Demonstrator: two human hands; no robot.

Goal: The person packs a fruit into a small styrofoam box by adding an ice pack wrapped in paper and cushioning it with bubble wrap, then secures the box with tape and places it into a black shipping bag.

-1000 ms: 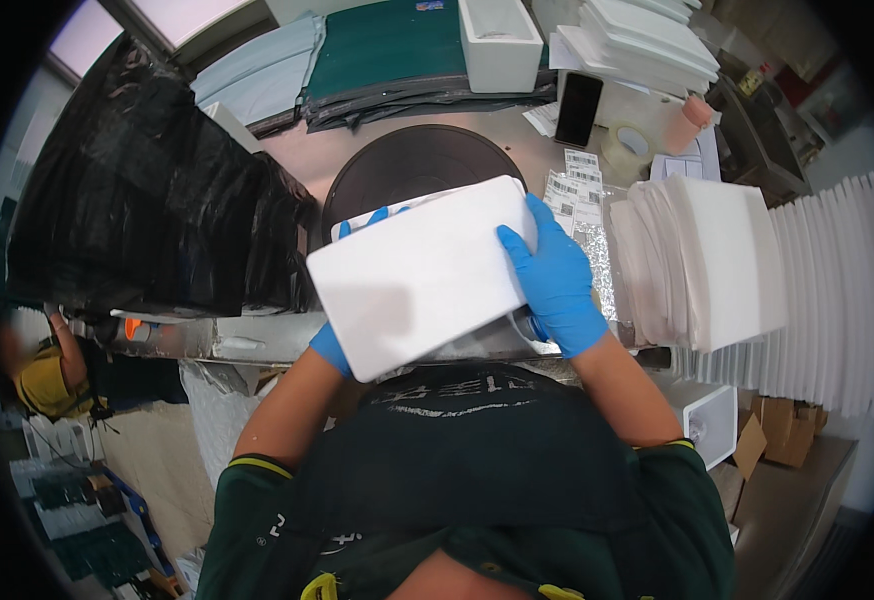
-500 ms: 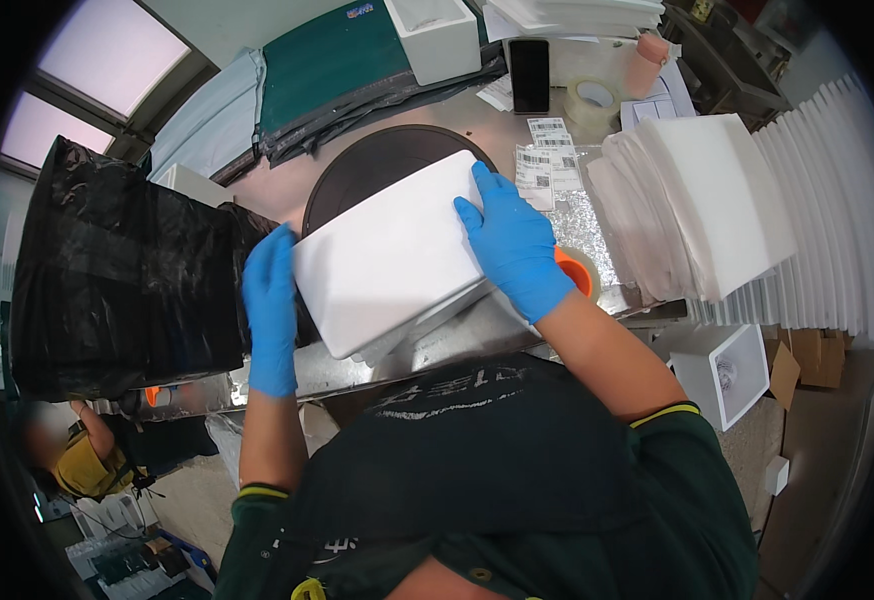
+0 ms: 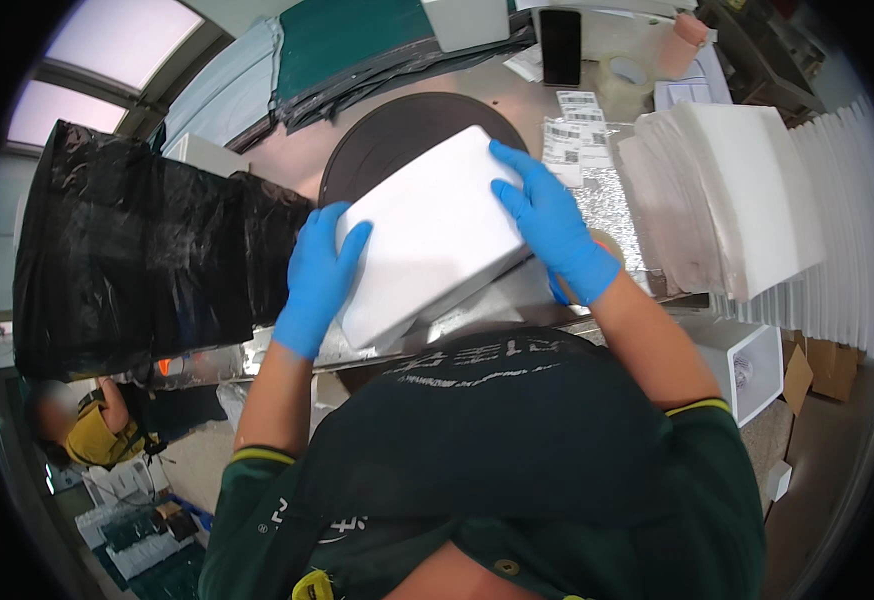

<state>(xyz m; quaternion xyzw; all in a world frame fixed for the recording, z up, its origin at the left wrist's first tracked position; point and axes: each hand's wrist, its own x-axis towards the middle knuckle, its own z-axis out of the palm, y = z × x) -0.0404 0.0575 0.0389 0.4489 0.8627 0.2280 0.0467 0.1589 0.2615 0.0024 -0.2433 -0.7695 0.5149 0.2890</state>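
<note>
Both my hands wear blue gloves and grip a white foam box [image 3: 437, 235], tilted, over the near edge of a black round turntable [image 3: 407, 125]. My left hand [image 3: 322, 275] clasps its left end, the thumb lying on the upper face. On the right end, my right hand [image 3: 555, 225] holds with thumb and forefinger over the upper face; its other fingers are partly hidden. Behind my right wrist shows a bit of an orange tape dispenser [image 3: 607, 243]. Barcode labels [image 3: 575, 135] lie on the metal table just beyond my right hand.
A bulky black plastic-wrapped pile [image 3: 137, 260] stands at the left. White foam sheets [image 3: 747, 200] are stacked at the right. Along the back lie dark green bags [image 3: 357, 45], a phone [image 3: 561, 48] and a clear tape roll [image 3: 625, 82]. A co-worker [image 3: 97, 430] is at lower left.
My left hand has shifted from flat against the box's left end to a grip with the thumb on top. The box has moved slightly right in view, and the surroundings have shifted too.
</note>
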